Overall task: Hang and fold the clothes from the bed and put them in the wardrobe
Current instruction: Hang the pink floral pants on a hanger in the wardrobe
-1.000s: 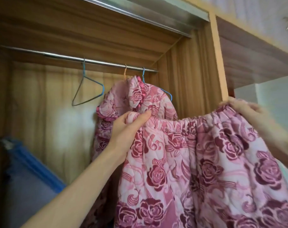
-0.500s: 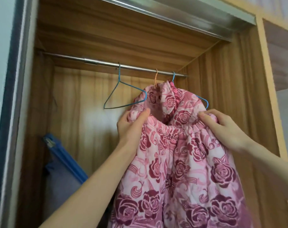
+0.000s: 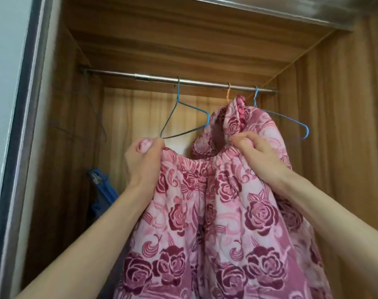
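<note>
I hold up pink rose-print quilted trousers (image 3: 216,212) by their elastic waistband, in front of the open wooden wardrobe (image 3: 334,147). My left hand (image 3: 144,160) grips the waistband's left end, just under the lower corner of an empty blue wire hanger (image 3: 183,124). My right hand (image 3: 255,156) grips the waistband's right end. Behind it a matching rose-print garment (image 3: 237,124) hangs from an orange hanger hook (image 3: 228,93) on the metal rail (image 3: 157,78). A second blue hanger (image 3: 291,121) hangs at the rail's right end, partly behind that garment.
A blue object (image 3: 103,188) leans in the wardrobe's lower left corner. A dark door frame (image 3: 21,126) runs down the left side, next to a pale wall. The wardrobe's right wall stands close to the right hanger.
My hands have carried the trousers left and up, and the waistband is bunched shorter than a second ago. My left hand now sits just under the empty blue hanger. The view has swung towards the wardrobe's inside.
</note>
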The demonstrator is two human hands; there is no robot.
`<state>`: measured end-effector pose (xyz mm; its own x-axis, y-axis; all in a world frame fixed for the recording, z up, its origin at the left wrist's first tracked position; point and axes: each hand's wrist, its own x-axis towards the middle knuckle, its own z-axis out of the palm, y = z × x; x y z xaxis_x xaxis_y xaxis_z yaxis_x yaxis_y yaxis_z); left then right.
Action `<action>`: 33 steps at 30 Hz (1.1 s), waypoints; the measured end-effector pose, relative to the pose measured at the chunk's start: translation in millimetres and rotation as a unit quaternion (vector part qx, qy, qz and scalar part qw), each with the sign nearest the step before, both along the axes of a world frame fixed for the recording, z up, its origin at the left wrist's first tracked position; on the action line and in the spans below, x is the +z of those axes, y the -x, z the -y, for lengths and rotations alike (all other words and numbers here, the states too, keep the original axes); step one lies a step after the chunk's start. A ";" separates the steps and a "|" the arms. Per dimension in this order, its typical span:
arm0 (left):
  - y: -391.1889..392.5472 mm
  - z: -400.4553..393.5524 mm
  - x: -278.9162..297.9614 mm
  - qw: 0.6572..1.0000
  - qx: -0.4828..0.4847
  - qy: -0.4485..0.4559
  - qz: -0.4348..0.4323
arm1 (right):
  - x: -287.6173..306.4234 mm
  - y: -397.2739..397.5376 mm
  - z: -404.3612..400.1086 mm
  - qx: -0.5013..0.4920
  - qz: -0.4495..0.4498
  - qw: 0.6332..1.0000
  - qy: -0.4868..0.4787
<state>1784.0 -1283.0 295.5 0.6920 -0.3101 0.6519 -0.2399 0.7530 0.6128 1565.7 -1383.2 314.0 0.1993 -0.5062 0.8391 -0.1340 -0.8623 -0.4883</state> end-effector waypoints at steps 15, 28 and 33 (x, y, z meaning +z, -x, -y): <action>-3.4 -51.5 3.5 0.945 0.273 -0.046 0.172 | -12.6 8.1 43.8 -0.020 -0.083 0.993 0.087; 23.8 -49.0 32.2 0.906 0.347 -0.085 0.229 | 105.5 -54.5 -6.5 0.052 -0.133 0.990 -0.014; 20.8 -52.8 37.9 0.898 0.353 -0.097 0.242 | 134.7 -83.2 0.5 0.095 -0.154 0.978 -0.101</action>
<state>1763.2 -1230.1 333.4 0.4100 -0.0447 0.9110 -0.8900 0.1987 0.4103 1648.9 -1383.7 448.7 0.5337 -0.5848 0.6109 -0.1489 -0.7760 -0.6129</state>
